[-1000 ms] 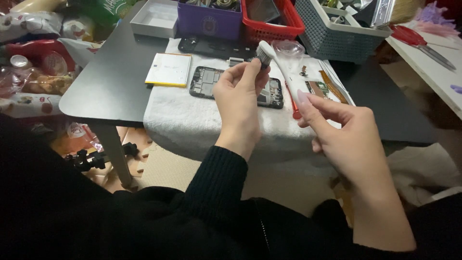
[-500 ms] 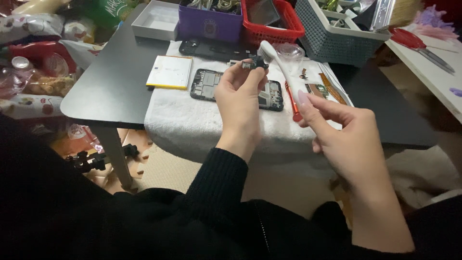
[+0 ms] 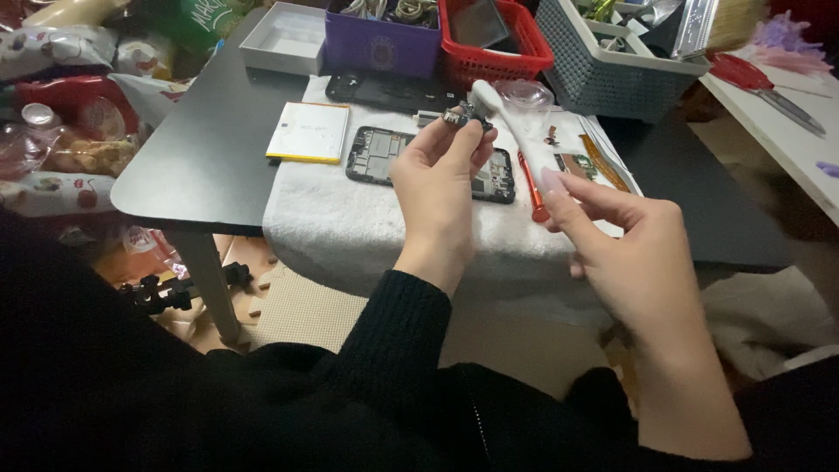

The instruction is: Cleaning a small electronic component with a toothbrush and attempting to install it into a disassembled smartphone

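My left hand [image 3: 437, 179] pinches a small dark part [image 3: 458, 114] between its fingertips, raised above the opened phone [image 3: 377, 156] on the white towel [image 3: 350, 218]. My right hand [image 3: 634, 245] is closed on a white toothbrush [image 3: 505, 118], its head beside the part.

Dim, soft indoor light — edges perhaps blurred.

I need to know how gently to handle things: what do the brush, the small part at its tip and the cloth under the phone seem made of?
The brush in the right hand looks like smooth white plastic. The small part pinched by the left hand looks dark, probably circuit board with metal; too small to be sure. The cloth is fuzzy white towel fabric.
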